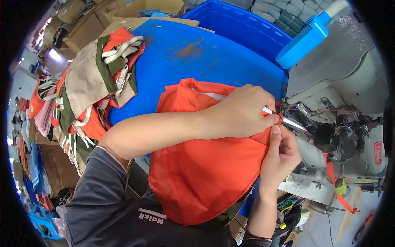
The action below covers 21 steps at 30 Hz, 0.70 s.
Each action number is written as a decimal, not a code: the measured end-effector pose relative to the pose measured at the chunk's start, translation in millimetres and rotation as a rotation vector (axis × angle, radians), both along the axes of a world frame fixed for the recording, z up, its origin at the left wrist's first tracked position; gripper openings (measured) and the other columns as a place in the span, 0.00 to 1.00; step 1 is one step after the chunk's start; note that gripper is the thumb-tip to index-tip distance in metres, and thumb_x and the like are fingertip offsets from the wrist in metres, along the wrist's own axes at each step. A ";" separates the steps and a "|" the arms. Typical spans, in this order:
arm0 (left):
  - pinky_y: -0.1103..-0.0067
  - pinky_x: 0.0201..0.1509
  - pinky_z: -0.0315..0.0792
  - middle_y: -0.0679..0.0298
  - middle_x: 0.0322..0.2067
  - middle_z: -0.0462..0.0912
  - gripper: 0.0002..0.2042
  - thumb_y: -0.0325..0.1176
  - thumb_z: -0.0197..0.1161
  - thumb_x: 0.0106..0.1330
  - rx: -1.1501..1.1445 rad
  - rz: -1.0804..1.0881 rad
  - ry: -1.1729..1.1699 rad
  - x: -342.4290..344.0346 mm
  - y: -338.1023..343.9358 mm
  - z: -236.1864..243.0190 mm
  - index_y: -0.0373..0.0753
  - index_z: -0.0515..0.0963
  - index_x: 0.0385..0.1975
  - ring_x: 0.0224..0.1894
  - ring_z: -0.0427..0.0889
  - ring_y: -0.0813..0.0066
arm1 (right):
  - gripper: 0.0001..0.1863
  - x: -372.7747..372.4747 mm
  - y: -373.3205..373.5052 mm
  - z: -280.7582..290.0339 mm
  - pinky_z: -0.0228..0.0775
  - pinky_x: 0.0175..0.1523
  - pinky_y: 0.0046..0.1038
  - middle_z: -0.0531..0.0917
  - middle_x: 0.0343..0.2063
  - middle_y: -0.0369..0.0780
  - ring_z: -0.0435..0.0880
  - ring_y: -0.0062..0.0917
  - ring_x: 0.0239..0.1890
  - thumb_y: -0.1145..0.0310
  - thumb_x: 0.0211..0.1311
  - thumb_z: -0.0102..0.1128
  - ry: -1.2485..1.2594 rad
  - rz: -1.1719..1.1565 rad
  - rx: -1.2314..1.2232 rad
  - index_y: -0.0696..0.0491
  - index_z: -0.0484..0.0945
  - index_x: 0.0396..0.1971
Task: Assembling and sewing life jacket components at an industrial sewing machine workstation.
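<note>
Pinching a corner of the orange cloth point(210, 177), both hands meet at the bench's right edge, close against the machine point(325, 94). The left hand point(249, 111) reaches across with its fingers curled and its thumb pressed near the index finger, gripping the cloth's edge and what looks like a slim pale tool point(268, 110). The right hand point(282, 154) has thumb and forefinger closed on the same edge, just below, its other fingers folded in. Whether the shiny metal beyond belongs to the tool or the machine, I cannot tell.

The cloth spreads from there over the near right part of the blue bench point(230, 61) and drops past its near edge against the shirt point(103, 193). A pile point(82, 74) of beige, green and orange pieces lies over the left edge.

The step seems to be fine work on that corner; the next move would call for a steady pinch and taut cloth.

Pale lettering shows on the shirt, and a red label point(378, 153) with writing sits on the machine.
</note>
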<state>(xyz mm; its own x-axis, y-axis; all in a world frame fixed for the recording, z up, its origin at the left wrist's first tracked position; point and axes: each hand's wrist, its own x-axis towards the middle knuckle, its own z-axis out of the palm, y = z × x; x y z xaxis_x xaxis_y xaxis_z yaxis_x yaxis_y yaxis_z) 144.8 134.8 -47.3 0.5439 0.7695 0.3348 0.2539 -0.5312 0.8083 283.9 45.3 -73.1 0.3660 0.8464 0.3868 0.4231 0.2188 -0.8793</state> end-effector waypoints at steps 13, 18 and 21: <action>0.77 0.34 0.68 0.61 0.23 0.82 0.13 0.36 0.64 0.58 -0.640 -0.041 -0.012 9.0 18.9 3.6 0.29 0.83 0.30 0.28 0.74 0.78 | 0.07 -2.4 5.0 16.9 0.67 0.35 0.14 0.85 0.27 0.35 0.76 0.10 0.27 0.75 0.66 0.61 0.533 0.021 -0.128 0.64 0.84 0.35; 0.78 0.33 0.66 0.61 0.23 0.80 0.17 0.39 0.61 0.60 -0.578 -0.104 0.218 -4.8 23.5 23.6 0.27 0.83 0.35 0.28 0.74 0.77 | 0.07 -9.7 5.6 19.6 0.68 0.35 0.14 0.85 0.27 0.36 0.76 0.10 0.27 0.75 0.66 0.60 0.629 0.019 -0.122 0.64 0.84 0.34; 0.78 0.32 0.66 0.61 0.23 0.80 0.17 0.38 0.61 0.60 -0.615 -0.050 0.161 1.4 19.6 25.6 0.27 0.83 0.35 0.28 0.74 0.78 | 0.07 -9.6 6.7 19.6 0.68 0.35 0.14 0.85 0.27 0.36 0.76 0.10 0.27 0.75 0.66 0.61 0.625 0.003 -0.117 0.64 0.83 0.34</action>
<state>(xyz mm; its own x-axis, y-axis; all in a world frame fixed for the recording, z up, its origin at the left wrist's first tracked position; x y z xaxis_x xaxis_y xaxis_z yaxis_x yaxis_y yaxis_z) 146.2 154.4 -21.6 0.5907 0.7674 -0.2494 0.3850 0.0036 0.9229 274.2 52.1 -53.5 0.4900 0.8717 0.0056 -0.1787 0.1067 -0.9781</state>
